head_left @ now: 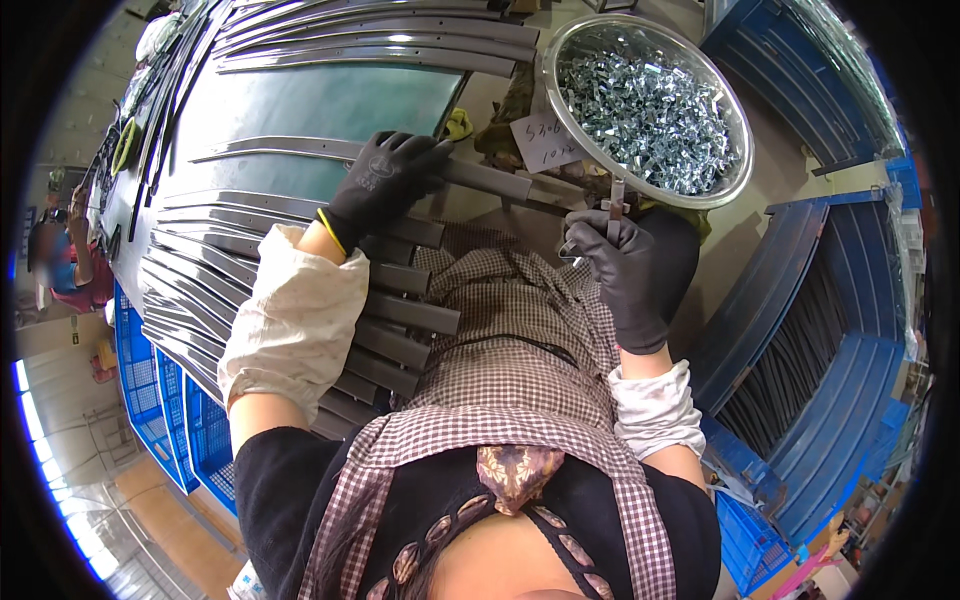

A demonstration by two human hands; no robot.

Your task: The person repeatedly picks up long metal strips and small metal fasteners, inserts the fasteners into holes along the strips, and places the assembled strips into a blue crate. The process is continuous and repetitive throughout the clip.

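Note:
My left hand (pixel 388 180), in a black glove, is closed around a long dark strip (pixel 488 180) whose right end sticks out past my fingers. Its tapered other end (pixel 265 150) reaches left over the green tabletop. My right hand (pixel 625 270), also gloved, is closed just beyond the strip's right end. A small shiny metal piece (pixel 575 260) shows at its fingertips, its shape partly hidden. Against the right hand's knuckles stands a narrow metal part (pixel 617 205); I cannot tell whether the hand touches it.
A large round metal bowl (pixel 560 95) full of small shiny clips stands far right, a handwritten card (pixel 548 142) beside it. Several dark strips (pixel 380 50) lie at the table's far side, others (pixel 200 260) nearer. Blue metal bins (pixel 840 400) flank the right; blue crates (pixel 150 400) stand left.

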